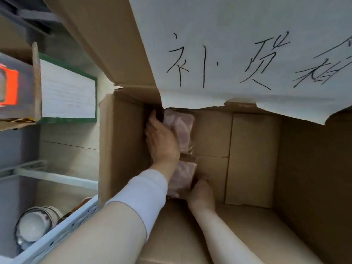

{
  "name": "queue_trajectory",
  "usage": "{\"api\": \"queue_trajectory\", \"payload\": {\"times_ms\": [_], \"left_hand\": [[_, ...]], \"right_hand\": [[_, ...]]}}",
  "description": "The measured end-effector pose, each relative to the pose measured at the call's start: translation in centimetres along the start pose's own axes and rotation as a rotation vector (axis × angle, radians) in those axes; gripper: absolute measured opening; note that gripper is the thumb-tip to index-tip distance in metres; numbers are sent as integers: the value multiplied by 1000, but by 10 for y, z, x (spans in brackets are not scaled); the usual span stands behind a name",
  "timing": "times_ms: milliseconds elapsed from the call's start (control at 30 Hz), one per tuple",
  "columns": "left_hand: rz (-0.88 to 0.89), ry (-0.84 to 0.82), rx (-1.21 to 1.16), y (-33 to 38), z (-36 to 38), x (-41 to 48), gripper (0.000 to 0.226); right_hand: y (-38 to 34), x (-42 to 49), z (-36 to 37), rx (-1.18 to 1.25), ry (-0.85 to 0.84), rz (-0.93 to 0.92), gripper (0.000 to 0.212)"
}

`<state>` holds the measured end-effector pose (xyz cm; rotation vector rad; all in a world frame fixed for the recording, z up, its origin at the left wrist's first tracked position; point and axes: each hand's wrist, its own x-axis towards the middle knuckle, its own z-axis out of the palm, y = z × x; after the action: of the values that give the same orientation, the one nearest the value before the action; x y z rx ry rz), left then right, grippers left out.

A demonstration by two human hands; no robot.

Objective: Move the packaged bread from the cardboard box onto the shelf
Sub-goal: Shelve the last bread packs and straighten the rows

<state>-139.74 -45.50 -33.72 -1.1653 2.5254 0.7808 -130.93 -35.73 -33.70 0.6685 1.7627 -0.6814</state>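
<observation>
I look down into an open cardboard box (255, 159). Two pink packaged breads lie against its left inner wall, one at the far end (182, 128) and one nearer me (183, 178). My left hand (162, 140) reaches in and grips the left side of the far package, fingers tucked between it and the wall. My right hand (200, 193) holds the near end of the closer package, its fingers hidden beneath. A white metal shelf (57, 239) runs along the left, outside the box.
A white paper sheet with handwriting (247, 54) hangs over the far box flap. On the left sit a green-edged white card (66, 90), stacked bowls (36, 223) on a lower shelf, and an orange-marked item (9, 86).
</observation>
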Motion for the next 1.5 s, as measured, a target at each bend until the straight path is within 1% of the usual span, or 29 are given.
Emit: {"api": "queue_trajectory", "payload": {"times_ms": [67, 133, 200, 300, 400, 500, 600, 700, 800, 900, 967, 1033, 1100, 1167, 1267, 1367, 1433, 1500], "left_hand": [[-14, -36, 47, 0, -1, 4, 64], [-22, -105, 102, 0, -2, 14, 56], [-61, -216, 35, 2, -4, 24, 52], [-129, -343, -80, 5, -5, 29, 55], [-150, -379, -168, 8, -3, 27, 56], [-173, -401, -248, 9, -5, 17, 54], [-176, -369, -306, 9, -21, -4, 46], [-219, -263, -398, 6, -53, -40, 43], [-229, -150, -552, 4, -101, -95, 42], [-214, -31, -690, -2, -163, -160, 42], [-172, 66, -712, -14, -213, -207, 42], [-142, 202, -750, -33, -264, -262, 41], [-120, 349, -836, -53, -317, -321, 37], [-109, 496, -912, -75, -369, -380, 35], [-122, 675, -935, -117, -438, -467, 30], [-106, 839, -1024, -170, -499, -544, 26], [-112, 956, -1043, -211, -535, -594, 30], [-134, 1052, -1053, -257, -564, -642, 28]], "right_hand": [[5, 0, -8, -10, -51, -5, 44], [9, -4, -22, -16, -81, -7, 40], [16, -8, -38, -3, -70, -13, 39], [28, -13, -59, 67, -31, -31, 35], [42, -19, -78, 150, 8, -55, 31], [57, -32, -94, 229, 48, -20, 44], [67, -56, -113, 334, 107, -3, 39], [74, -89, -130, 373, 195, -36, 35], [74, -134, -144, 452, 184, -83, 37], [79, -185, -152, 429, 142, -208, 32], [85, -224, -152, 384, 116, -303, 29], [89, -268, -149, 324, 79, -417, 28], [90, -322, -141, 261, 19, -536, 24], [90, -382, -126, 209, -41, -677, 21], [89, -475, -87, 134, -160, -892, 29], [89, -561, -36, 50, -290, -1030, 31], [92, -611, 5, -17, -363, -1118, 26], [100, -654, 50, -103, -400, -1218, 18]]}}
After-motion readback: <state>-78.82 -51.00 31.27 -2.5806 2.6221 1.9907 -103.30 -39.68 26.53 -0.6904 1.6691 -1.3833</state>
